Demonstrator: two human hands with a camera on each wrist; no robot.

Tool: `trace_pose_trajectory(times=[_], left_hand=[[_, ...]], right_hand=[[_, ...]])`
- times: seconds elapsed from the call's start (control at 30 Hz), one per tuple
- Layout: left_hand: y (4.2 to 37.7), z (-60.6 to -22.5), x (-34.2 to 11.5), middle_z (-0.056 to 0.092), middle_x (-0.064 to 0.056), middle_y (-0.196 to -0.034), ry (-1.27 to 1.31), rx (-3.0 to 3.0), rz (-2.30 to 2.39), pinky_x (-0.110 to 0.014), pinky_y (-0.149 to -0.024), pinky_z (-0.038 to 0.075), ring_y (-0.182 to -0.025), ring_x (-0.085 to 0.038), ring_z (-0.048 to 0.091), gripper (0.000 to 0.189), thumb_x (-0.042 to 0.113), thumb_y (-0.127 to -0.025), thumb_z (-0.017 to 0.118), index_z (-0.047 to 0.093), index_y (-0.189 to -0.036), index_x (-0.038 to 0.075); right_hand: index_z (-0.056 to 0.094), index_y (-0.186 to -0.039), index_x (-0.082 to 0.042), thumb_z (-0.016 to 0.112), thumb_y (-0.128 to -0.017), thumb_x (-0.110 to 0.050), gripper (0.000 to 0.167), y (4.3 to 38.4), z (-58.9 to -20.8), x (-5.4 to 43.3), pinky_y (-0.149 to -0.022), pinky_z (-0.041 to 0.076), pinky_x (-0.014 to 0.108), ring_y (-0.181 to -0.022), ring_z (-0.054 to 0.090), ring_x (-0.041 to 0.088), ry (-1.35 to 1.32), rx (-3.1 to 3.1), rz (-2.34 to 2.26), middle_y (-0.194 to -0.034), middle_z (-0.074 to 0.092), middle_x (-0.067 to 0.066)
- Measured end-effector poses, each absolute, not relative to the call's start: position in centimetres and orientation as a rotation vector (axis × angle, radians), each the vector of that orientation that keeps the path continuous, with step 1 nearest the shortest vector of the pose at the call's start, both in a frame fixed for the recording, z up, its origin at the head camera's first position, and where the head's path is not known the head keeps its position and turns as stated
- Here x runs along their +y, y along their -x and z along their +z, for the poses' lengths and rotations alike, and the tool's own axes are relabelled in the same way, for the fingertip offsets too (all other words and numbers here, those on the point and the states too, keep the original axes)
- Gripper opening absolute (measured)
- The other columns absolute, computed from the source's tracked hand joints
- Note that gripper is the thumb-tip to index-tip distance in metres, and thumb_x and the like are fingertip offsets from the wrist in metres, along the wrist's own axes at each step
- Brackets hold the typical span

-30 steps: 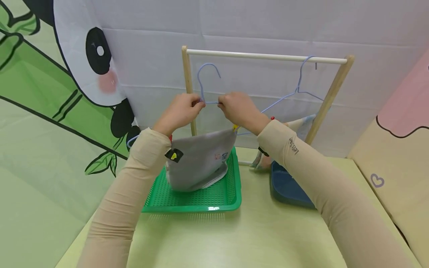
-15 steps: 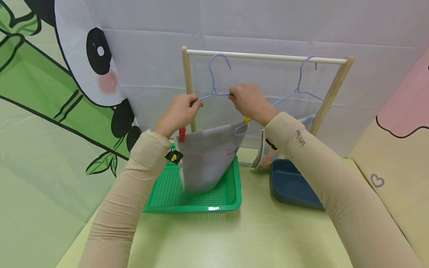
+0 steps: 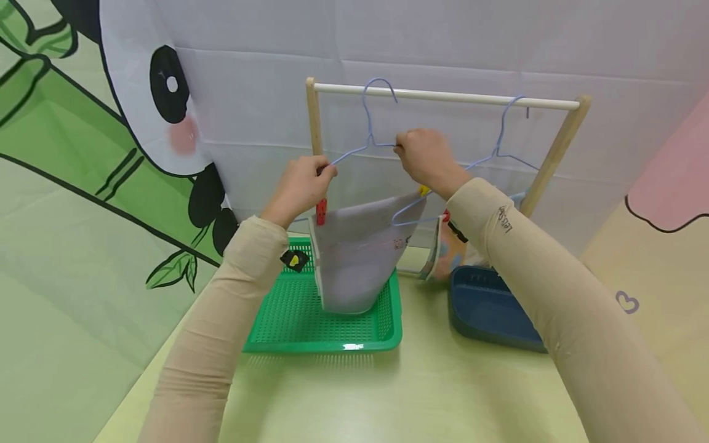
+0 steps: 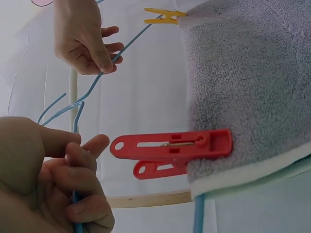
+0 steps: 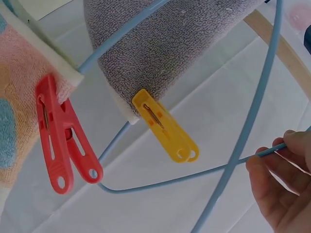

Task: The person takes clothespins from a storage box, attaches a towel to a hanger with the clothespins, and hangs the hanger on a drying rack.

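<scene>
A light blue wire hanger (image 3: pixel 357 149) is held up by both hands. My left hand (image 3: pixel 301 184) grips its left arm, and my right hand (image 3: pixel 428 157) pinches its right arm between thumb and fingers. From its lower bar hangs a grey towel (image 3: pixel 360 252). A red clothespin (image 4: pixel 172 145) clips the towel's left corner, and a yellow clothespin (image 5: pixel 165 125) clips the right one. The hanger's hook crosses the white rod (image 3: pixel 443 95) of a wooden-legged rack in the head view. Whether the hook touches the rod I cannot tell.
Below the towel stands a green perforated basket (image 3: pixel 321 346), with a dark blue tray (image 3: pixel 490 307) to its right. A second blue hanger (image 3: pixel 498 132) hangs on the rod's right part. It carries a patterned towel (image 5: pixel 19 107) clipped with another red clothespin (image 5: pixel 68 133).
The hanger and grey towel have moved up and to the right, bringing the hook to rod height. My left hand has slid outward along the hanger's arm; my right hand has risen.
</scene>
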State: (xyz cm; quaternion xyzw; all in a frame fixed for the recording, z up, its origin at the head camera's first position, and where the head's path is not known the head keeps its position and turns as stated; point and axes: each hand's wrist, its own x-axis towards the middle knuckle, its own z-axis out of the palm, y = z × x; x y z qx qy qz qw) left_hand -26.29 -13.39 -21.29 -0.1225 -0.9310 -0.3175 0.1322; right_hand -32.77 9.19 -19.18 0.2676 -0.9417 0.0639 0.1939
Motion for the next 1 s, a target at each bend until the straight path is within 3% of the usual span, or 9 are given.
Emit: trace_pose_trajectory(times=[0.23, 0.53, 1.0], left_hand=[[26.6, -21.0, -12.4, 0.051, -0.006, -0.069, 0.279, -2.627, -0.950, -0.029, -0.053, 0.035, -0.059, -0.020, 0.044, 0.027, 0.023, -0.100, 0.047, 0.068, -0.105, 0.007], [27.1, -20.9, -11.7, 0.053, -0.006, -0.073, 0.233, -2.594, -0.978, -0.029, -0.058, 0.035, -0.070, -0.020, 0.046, 0.025, 0.024, -0.099, 0.049, 0.069, -0.101, 0.009], [28.3, -21.1, -10.7, 0.051, -0.004, -0.070, 0.235, -2.537, -0.993, -0.028, -0.054, 0.031, -0.064, -0.019, 0.043, 0.023, 0.024, -0.098, 0.051, 0.069, -0.097, 0.009]], right_hand=[[0.064, -0.097, 0.001, 0.050, -0.100, -0.017, 0.023, 33.2, -19.2, 9.5, -0.072, 0.048, 0.043, -0.081, 0.060, 0.031, -0.686, -2.591, 0.225, -0.088, 0.064, 0.014], [0.065, -0.100, 0.002, 0.050, -0.100, -0.017, 0.024, 33.4, -18.7, 9.8, -0.073, 0.048, 0.045, -0.084, 0.060, 0.032, -0.651, -2.575, 0.231, -0.092, 0.065, 0.016], [0.066, -0.103, 0.001, 0.050, -0.099, -0.018, 0.025, 33.9, -18.4, 10.7, -0.077, 0.049, 0.044, -0.088, 0.061, 0.032, -0.589, -2.596, 0.252, -0.096, 0.065, 0.016]])
